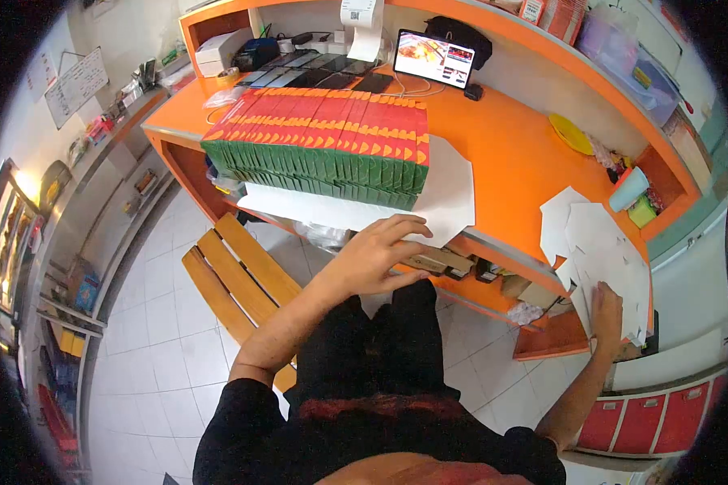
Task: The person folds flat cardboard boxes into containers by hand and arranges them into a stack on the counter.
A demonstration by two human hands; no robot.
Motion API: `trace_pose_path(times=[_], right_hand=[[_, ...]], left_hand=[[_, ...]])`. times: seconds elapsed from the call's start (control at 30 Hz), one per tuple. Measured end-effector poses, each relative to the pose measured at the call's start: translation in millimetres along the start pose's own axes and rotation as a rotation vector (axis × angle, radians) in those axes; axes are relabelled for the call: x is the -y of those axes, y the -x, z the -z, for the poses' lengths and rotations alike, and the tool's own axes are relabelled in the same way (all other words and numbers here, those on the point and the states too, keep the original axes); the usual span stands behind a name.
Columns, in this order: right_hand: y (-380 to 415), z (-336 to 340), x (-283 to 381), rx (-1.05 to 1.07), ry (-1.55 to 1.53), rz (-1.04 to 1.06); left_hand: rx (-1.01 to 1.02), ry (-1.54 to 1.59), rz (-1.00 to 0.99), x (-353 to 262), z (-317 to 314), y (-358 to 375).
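My left hand is open, its fingers apart and holding nothing. It hovers at the front edge of the orange counter, just in front of a white card sheet. On that sheet stands a long, tight row of red and green folded cartons with orange scalloped patterns. Over on the right, my right hand is closed at the near edge of a loose pile of white cut card sheets. Its fingers grip a white card sheet; the fingertips are partly hidden.
Several phones lie at the counter's back left, near a printer. A lit tablet stands behind the cartons. A yellow plate and a blue cup are at the right. A wooden slatted bench stands below left.
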State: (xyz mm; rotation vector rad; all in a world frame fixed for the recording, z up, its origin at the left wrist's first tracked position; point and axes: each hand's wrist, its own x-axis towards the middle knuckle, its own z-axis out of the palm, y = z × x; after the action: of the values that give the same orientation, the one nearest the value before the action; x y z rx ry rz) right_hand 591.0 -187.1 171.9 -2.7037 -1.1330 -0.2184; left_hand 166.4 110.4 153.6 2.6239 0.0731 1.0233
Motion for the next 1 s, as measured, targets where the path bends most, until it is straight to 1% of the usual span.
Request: trace_pose_path(times=[0.07, 0.13, 0.2, 0.3, 0.4, 0.5, 0.6, 0.7, 0.8, 0.83, 0.93, 0.97, 1.0], right_hand=[[4, -13, -10, -0.069, 0.002, 0.129], [5, -8, -1, -0.079, -0.069, 0.196], [7, 9, 8, -0.021, -0.206, 0.191], [3, 24, 19, -0.014, -0.158, 0.030], [-2, 23, 17, -0.118, -0.347, 0.169], [-18, 24, -10, 0.055, -0.402, 0.050], [-26, 12, -36, 0.000, -0.618, -0.014], [-37, 10, -52, 0.041, -0.693, 0.076], [-40, 7, -60, -0.473, -0.491, 0.254], [-30, 25, -51, -0.432, -0.330, 0.147], [-10, 60, -11, -0.538, -0.095, 0.021], [-15, 63, -12, -0.624, -0.098, 0.009], [-13, 70, -3, -0.661, 0.002, 0.012]], left_hand=[[0.012, 0.013, -0.003, -5, -2, -1], [0.021, 0.015, 0.002, -6, -2, 1], [0.031, 0.018, 0.016, -3, -4, 6], [0.056, 0.012, 0.031, -1, -3, 10], [0.059, 0.042, 0.022, -2, 1, 11], [0.068, 0.105, 0.058, -2, 2, 12], [0.061, 0.141, 0.086, -5, 2, 14], [0.065, 0.159, 0.080, -3, 0, 16], [0.029, 0.125, 0.059, -5, -4, 17], [0.010, 0.098, 0.037, -5, -4, 16], [-0.021, 0.073, -0.019, -11, 0, 11], [-0.024, 0.097, -0.033, -14, 1, 8], [-0.028, 0.122, -0.045, -17, 3, 6]])
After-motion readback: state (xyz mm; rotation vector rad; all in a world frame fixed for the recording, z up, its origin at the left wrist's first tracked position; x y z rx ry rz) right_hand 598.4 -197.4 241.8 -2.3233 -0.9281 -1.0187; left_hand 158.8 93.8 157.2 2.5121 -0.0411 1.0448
